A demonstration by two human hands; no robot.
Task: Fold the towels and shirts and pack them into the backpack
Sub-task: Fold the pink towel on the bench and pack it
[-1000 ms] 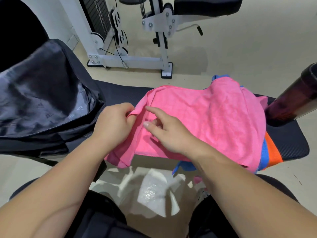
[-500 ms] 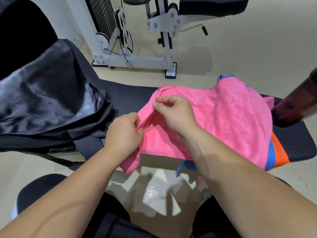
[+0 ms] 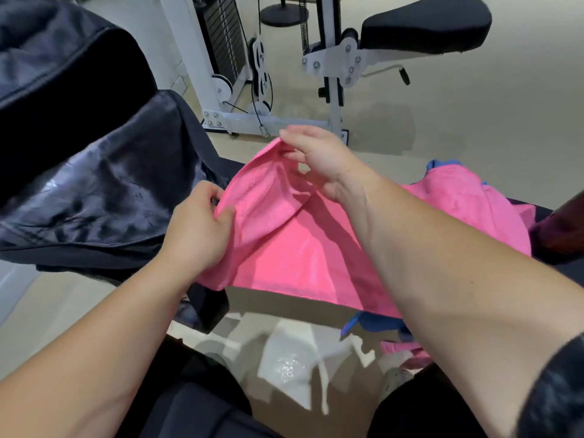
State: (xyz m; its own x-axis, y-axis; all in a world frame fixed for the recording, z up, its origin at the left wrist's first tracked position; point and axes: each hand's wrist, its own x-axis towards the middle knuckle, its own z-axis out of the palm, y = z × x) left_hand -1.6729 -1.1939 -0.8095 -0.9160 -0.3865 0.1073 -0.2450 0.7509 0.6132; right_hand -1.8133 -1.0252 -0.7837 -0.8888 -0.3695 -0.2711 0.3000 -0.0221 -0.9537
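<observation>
A pink towel (image 3: pixel 303 254) lies spread over the black bench, its left edge lifted. My left hand (image 3: pixel 199 229) pinches the near part of that edge. My right hand (image 3: pixel 319 156) pinches the far part and holds it higher, above the bench. The open dark backpack (image 3: pixel 94 197) lies at the left, its shiny lining facing up, close to my left hand. Blue cloth (image 3: pixel 373 322) pokes out from under the pink towel at the front and back right; what else is in the pile is hidden.
A dark bottle (image 3: pixel 565 222) stands at the right edge of the bench (image 3: pixel 568 267). A white gym machine (image 3: pixel 271 121) with a black padded seat (image 3: pixel 426 23) stands behind. Crumpled clear plastic (image 3: pixel 290 368) lies on the floor between my knees.
Both hands took hold of the towel's left edge and raised it. My right hand moved up and away from me; the view shifted closer to the backpack.
</observation>
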